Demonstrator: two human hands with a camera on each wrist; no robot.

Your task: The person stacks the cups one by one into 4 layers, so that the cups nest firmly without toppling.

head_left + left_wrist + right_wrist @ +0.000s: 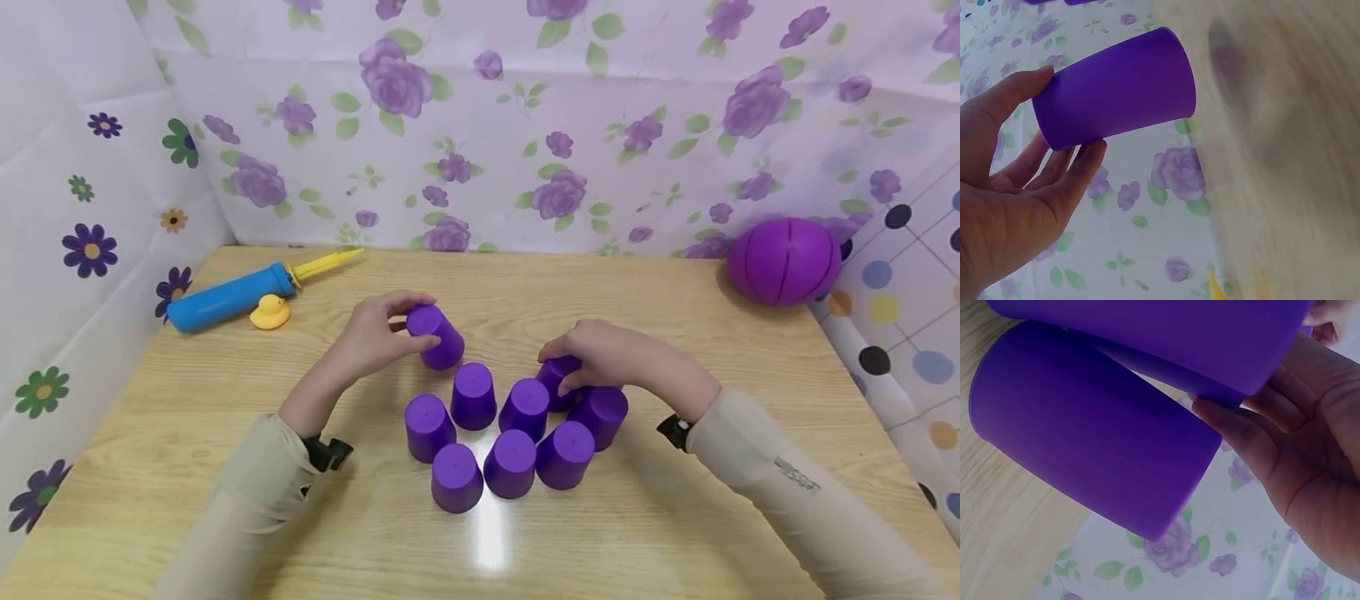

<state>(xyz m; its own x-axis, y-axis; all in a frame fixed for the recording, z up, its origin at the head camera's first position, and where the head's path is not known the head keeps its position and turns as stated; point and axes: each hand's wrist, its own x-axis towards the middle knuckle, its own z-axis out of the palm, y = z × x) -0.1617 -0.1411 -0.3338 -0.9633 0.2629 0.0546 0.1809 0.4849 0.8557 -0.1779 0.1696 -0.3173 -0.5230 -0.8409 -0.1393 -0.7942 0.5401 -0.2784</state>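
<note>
Several purple cups [510, 462] stand upside down in a cluster at the middle of the wooden table [150, 467]. My left hand [375, 337] grips one purple cup [437, 335] [1116, 90] at the cluster's back left, tilted, with thumb and fingers round its closed end. My right hand [600, 354] holds another purple cup [558, 379] [1166, 331] at the back right of the cluster, fingers curled over its top. Next to it stands a further cup [1085, 431], filling the right wrist view.
A blue and yellow hand pump [240, 292] and a small yellow rubber duck [270, 312] lie at the back left. A purple ball [783, 260] rests at the back right corner. Floral cloth walls [525, 125] enclose the table on three sides.
</note>
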